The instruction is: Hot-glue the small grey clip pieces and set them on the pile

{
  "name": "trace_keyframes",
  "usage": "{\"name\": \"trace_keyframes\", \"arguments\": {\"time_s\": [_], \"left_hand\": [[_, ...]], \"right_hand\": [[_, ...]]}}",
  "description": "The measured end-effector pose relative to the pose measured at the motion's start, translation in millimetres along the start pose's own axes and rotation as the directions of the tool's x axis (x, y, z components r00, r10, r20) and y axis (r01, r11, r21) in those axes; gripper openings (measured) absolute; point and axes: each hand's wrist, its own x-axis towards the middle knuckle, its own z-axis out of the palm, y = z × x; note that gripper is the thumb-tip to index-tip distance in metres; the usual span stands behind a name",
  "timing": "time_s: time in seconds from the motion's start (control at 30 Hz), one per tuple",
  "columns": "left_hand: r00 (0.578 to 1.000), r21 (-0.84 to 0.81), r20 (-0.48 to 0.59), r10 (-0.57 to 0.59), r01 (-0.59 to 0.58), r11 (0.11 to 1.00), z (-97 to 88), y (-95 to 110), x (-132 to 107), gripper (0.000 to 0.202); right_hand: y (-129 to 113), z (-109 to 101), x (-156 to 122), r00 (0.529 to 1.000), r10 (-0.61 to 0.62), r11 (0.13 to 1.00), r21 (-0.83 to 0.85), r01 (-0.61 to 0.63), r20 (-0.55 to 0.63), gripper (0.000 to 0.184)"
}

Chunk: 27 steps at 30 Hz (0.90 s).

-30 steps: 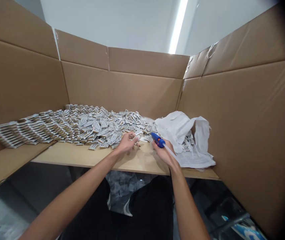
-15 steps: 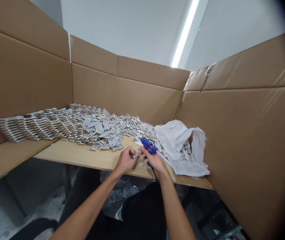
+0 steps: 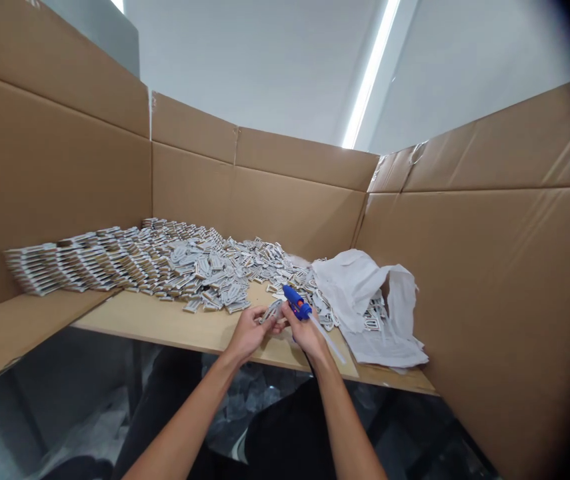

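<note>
My right hand (image 3: 311, 337) is wrapped round a blue glue gun (image 3: 295, 301), whose translucent glue stick (image 3: 328, 340) sticks out of the back end toward me. My left hand (image 3: 246, 332) pinches a small grey slotted piece (image 3: 273, 311) just left of the gun. The right fingertips come close to that piece; whether they touch it I cannot tell. Both hands are over the front part of the wooden tabletop (image 3: 159, 322). A loose heap of similar grey pieces (image 3: 217, 267) lies beyond them.
Neat stacked rows of pieces (image 3: 89, 260) stand at the left. A white sack (image 3: 352, 283) with more pieces lies at the right. Tall cardboard walls (image 3: 285, 193) enclose the back and sides. The gun's dark cord runs down past the table's front edge.
The glue gun has turned in my right hand, so its glue stick now shows. The grey piece in my left hand is seen more plainly. The whole view has shifted slightly.
</note>
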Motion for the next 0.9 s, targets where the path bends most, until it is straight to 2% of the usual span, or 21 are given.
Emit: {"name": "trace_keyframes", "arguments": {"time_s": [0.07, 0.13, 0.23, 0.37, 0.5, 0.63, 0.77, 0.9], "left_hand": [[1.000, 0.032, -0.003, 0.000, 0.000, 0.999, 0.4, 1.0, -0.2, 0.054], [0.998, 0.043, -0.066, 0.008, -0.005, 0.999, 0.3, 0.9, -0.2, 0.056], [0.992, 0.056, -0.128, 0.008, -0.001, 0.998, 0.4, -0.7, -0.2, 0.054], [0.995, 0.015, -0.100, -0.007, 0.009, 1.000, 0.9, -1.2, 0.3, 0.051], [1.000, 0.006, -0.021, -0.003, 0.004, 1.000, 0.7, 1.6, 1.3, 0.046], [0.999, -0.002, 0.038, -0.001, 0.001, 1.000, 0.7, 4.0, 1.4, 0.048], [1.000, -0.021, 0.020, 0.007, -0.007, 1.000, 0.3, 1.8, 1.5, 0.052], [1.000, -0.042, -0.002, 0.011, -0.011, 0.999, -0.8, -2.4, 2.1, 0.052]], "right_hand": [[1.4, -0.1, 1.3, 0.999, 0.030, 0.995, 0.097, -0.032, 0.022, 0.046], [1.6, -2.8, 2.5, 0.999, 0.050, 0.990, 0.130, -0.051, 0.006, 0.046], [-1.2, -10.2, 3.2, 0.999, 0.006, 1.000, 0.025, -0.005, -0.045, 0.041], [-6.7, -19.2, 2.3, 0.996, -0.081, 0.991, -0.111, 0.076, -0.047, 0.037], [-7.2, -23.3, 2.3, 0.994, -0.103, 0.971, -0.218, 0.096, -0.022, 0.030], [-3.8, -24.0, 3.3, 0.991, -0.135, 0.952, -0.276, 0.131, 0.004, 0.032], [-5.4, -23.7, 1.2, 0.992, -0.124, 0.943, -0.311, 0.119, 0.003, 0.029], [-11.6, -23.6, -2.9, 0.977, -0.210, 0.911, -0.372, 0.180, -0.041, 0.023]]}}
